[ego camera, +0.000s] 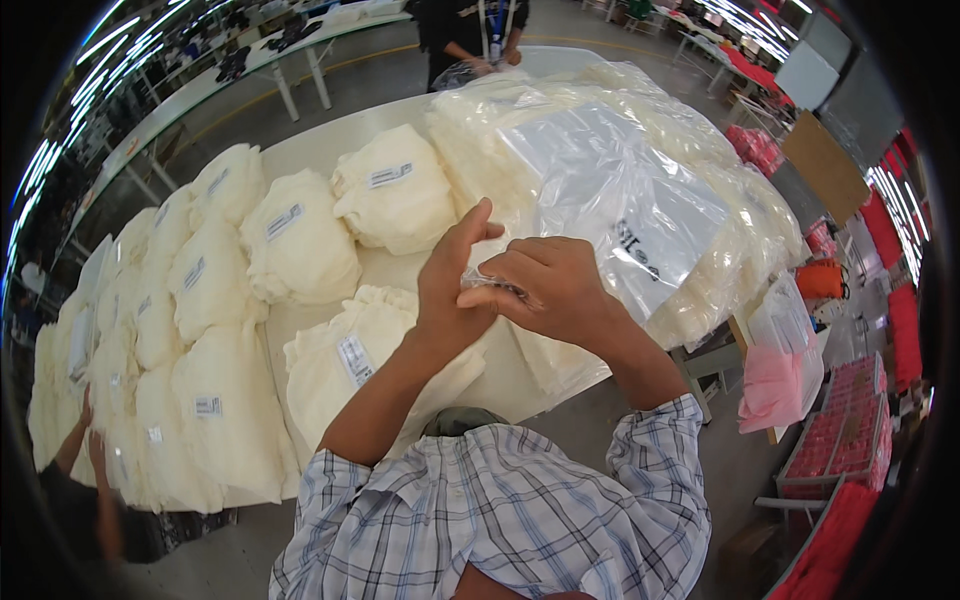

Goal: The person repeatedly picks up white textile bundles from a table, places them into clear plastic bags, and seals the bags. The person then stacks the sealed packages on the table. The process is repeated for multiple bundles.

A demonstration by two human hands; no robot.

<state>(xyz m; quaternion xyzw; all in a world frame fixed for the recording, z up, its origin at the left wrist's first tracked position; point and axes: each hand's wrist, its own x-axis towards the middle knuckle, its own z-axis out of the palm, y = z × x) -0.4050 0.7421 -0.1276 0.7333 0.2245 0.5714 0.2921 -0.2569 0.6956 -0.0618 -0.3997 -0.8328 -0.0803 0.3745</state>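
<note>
My left hand (454,281) is raised above the table, palm turned toward my other hand, thumb and fingertips pointing away from me. My right hand (555,289) has its fingers curled around a small piece of clear plastic (480,279). The plastic reaches across to my left palm; whether the left fingers grip it is hidden. Below my left forearm lies a folded cream garment stack (322,352) with a printed label. Just beyond my hands, another labelled cream bundle (397,191) rests on the white table (300,326).
Clear-bagged cream garments are piled at the right, topped by a flat printed plastic bag (600,187). Rows of labelled cream bundles (217,281) fill the left. A co-worker (480,37) stands across the table; another person's hands (88,427) touch bundles at far left. Pink packs (836,427) stand at right.
</note>
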